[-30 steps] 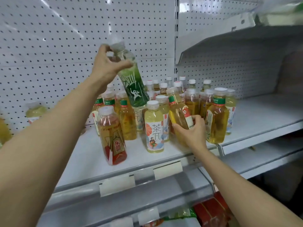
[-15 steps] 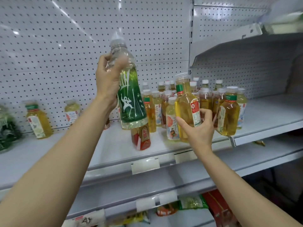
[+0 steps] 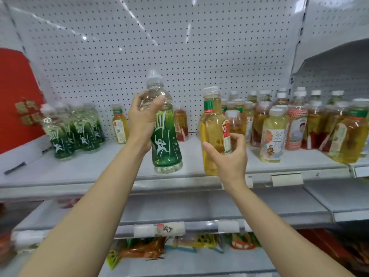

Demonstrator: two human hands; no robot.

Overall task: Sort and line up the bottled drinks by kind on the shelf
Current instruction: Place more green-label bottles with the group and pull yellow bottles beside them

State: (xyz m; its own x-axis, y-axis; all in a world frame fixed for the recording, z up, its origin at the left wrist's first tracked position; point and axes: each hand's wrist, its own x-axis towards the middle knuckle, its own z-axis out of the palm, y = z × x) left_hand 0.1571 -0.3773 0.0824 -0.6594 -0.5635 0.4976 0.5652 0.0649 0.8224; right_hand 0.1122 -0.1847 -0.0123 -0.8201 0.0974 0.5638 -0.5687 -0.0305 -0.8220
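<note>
My left hand (image 3: 142, 118) grips a tall green-labelled bottle (image 3: 165, 140) by its clear shoulder and holds it upright above the white shelf (image 3: 99, 172). My right hand (image 3: 229, 156) grips a yellow tea bottle (image 3: 214, 128) with a green neck band, also lifted off the shelf. Several matching green bottles (image 3: 73, 130) stand grouped at the shelf's left. A lone yellow bottle (image 3: 120, 124) and a red-labelled bottle (image 3: 180, 124) stand at the back. A mixed crowd of tea bottles (image 3: 299, 124) fills the right side.
A red box (image 3: 18, 96) stands at the far left against the pegboard back wall (image 3: 179, 47). Price-tag holders (image 3: 287, 179) line the shelf's front edge. Snack packets (image 3: 179, 244) lie on a lower shelf. Another shelf bay (image 3: 339, 62) adjoins on the right.
The view has swung left, bringing the green bottle group and red box into sight. Both hands have carried their bottles leftward, away from the mixed crowd.
</note>
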